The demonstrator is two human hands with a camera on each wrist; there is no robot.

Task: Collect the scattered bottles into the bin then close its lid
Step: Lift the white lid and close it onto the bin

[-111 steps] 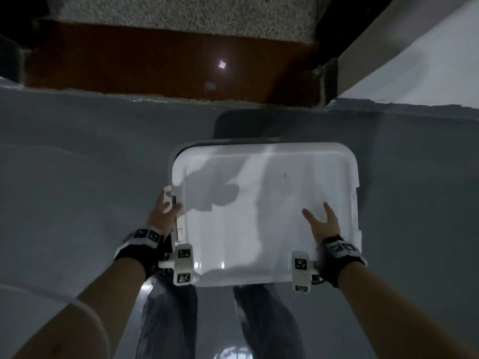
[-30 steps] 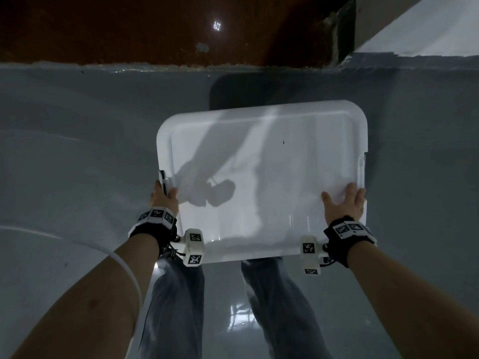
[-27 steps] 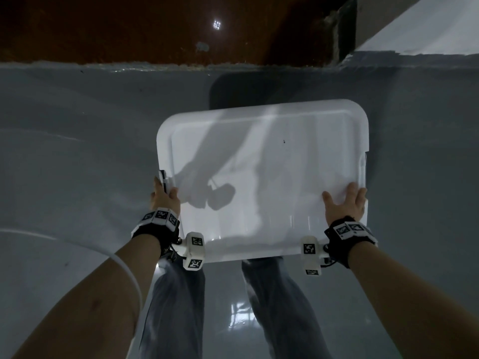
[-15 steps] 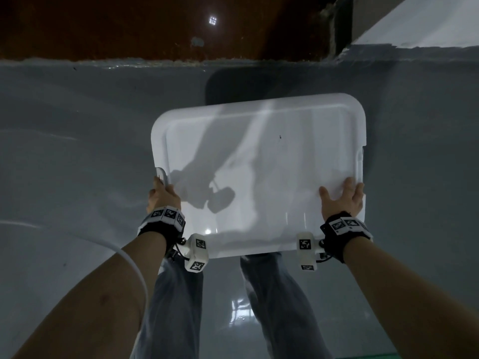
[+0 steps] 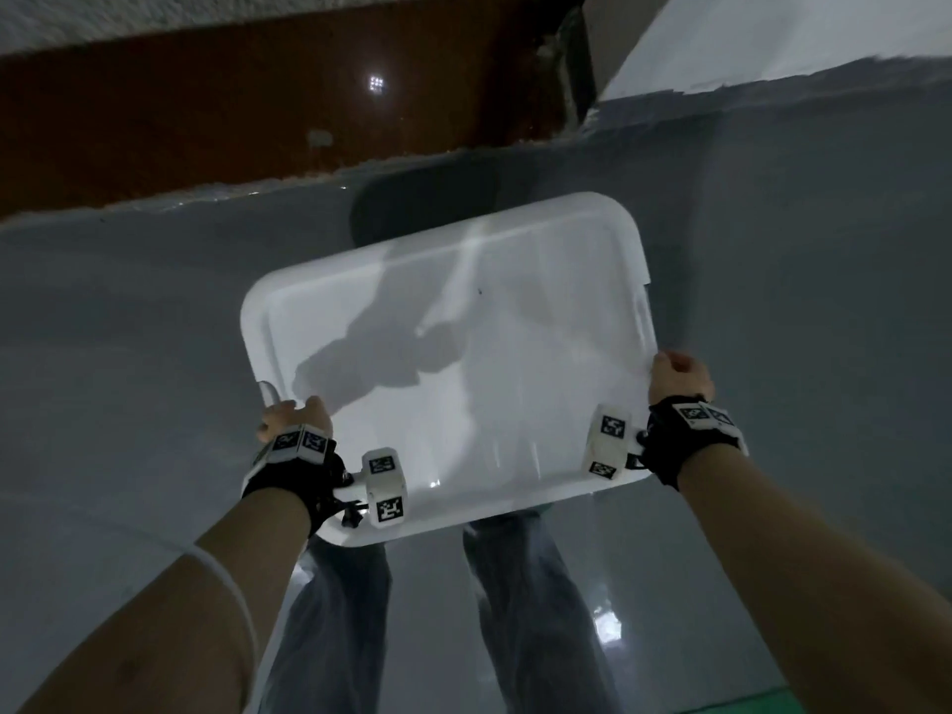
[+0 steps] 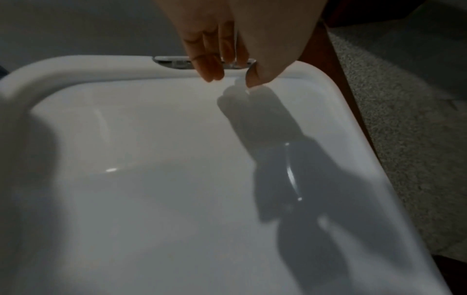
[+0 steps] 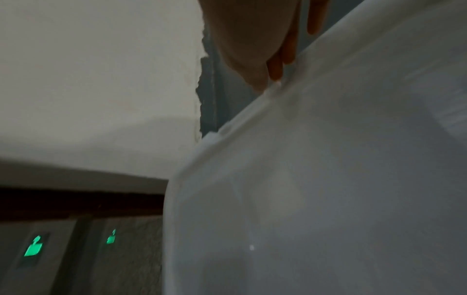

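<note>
the white lid (image 5: 463, 363) sits flat over the bin, which it hides almost wholly from the head view; the bin stands on the grey floor (image 5: 129, 327) in front of the person's legs (image 5: 335, 610), near a dark red-brown strip (image 5: 206, 95) at the floor's far edge. the left hand (image 5: 291, 414) is at the lid's left edge, close to the near corner — from the left wrist its fingers (image 6: 209, 49) point down over a grey latch (image 6: 174, 61) set in the rim, the thumb tip touching the lid's raised border; the fingers look fairly straight and i cannot tell for sure whether they hook anything. the right hand (image 5: 677, 376) is at the lid's right edge, fingers curled down over the rim; in the right wrist view, which is blurred, its fingertips (image 7: 275, 69) touch the lid's edge beside a small tab, so it seems to grip the lid there. both wrists wear black bands with white marker blocks (image 5: 384, 487). shadows of the arms fall across the lid's glossy top. no bottles show in any view — two small green lights (image 7: 33, 248) glow low in the right wrist picture.
</note>
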